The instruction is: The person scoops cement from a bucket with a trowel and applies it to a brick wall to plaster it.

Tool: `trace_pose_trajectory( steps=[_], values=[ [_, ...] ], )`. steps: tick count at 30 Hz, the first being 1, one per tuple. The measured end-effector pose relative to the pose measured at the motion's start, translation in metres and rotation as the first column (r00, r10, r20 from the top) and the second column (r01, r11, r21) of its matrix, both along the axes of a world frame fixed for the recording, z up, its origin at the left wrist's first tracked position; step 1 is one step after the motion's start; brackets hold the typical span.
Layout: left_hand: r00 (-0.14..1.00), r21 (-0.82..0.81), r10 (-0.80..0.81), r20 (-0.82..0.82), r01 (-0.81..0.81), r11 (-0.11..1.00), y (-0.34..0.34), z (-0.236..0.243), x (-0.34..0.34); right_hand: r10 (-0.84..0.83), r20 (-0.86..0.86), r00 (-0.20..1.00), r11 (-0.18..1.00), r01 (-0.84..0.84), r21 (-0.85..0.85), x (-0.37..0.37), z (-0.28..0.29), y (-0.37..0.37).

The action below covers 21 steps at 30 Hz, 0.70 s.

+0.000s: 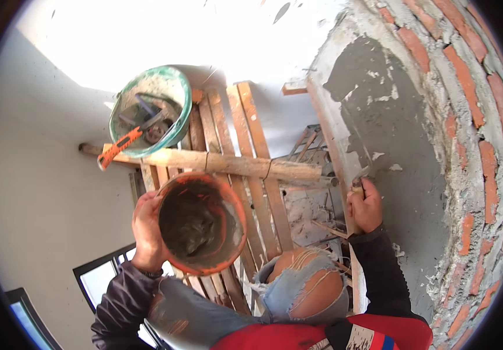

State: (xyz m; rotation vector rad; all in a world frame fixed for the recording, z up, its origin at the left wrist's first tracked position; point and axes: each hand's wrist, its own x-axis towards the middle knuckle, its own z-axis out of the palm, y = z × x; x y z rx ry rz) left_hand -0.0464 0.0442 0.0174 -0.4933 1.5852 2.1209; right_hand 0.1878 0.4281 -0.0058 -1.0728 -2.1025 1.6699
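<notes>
My left hand [147, 230] is closed on the rim of an orange bucket [237, 213], which is tilted so that its inside shows. Wet grey mortar [196, 230] lies at its bottom and smears its walls. On the right, my right hand [366, 207] is wrapped round the handle of a trowel [356, 184]. Only the handle end and a bit of the blade show. The trowel is close to a ledge beside the brick wall, by a broad layer of grey mortar [406, 146] with a few pale patches on it.
A green bucket [185, 108] holding several tools stands at the far left. An orange-handled tool [124, 144] leans over its rim. Wooden slats [251, 122] form a platform, with a round pole [234, 163] across it. Rough brickwork [488, 169] rises on the right; a window [96, 283] is lower left.
</notes>
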Motion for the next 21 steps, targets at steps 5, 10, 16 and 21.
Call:
trace_pose_trajectory(
  steps=[5,10,16,21],
  values=[
    [0.997,-0.126,-0.077,-0.013,0.074,0.989,0.037,0.001,-0.001,0.621,0.268,0.737,0.577,-0.66,0.481,-0.056,0.006,-0.037],
    [0.998,-0.191,-0.057,-0.03,0.05,0.98,0.026,0.001,0.003,0.664,0.623,0.414,-0.026,-0.819,0.573,-0.122,-0.014,-0.091],
    [0.999,-0.244,-0.016,-0.051,0.003,0.97,0.037,0.0,0.009,0.731,0.627,0.27,-0.269,-0.729,0.629,-0.16,-0.048,-0.136],
    [0.998,-0.219,0.017,-0.063,-0.03,0.975,0.04,-0.002,0.013,0.78,0.606,0.158,-0.245,-0.813,0.528,-0.156,-0.056,-0.144]
  ],
)
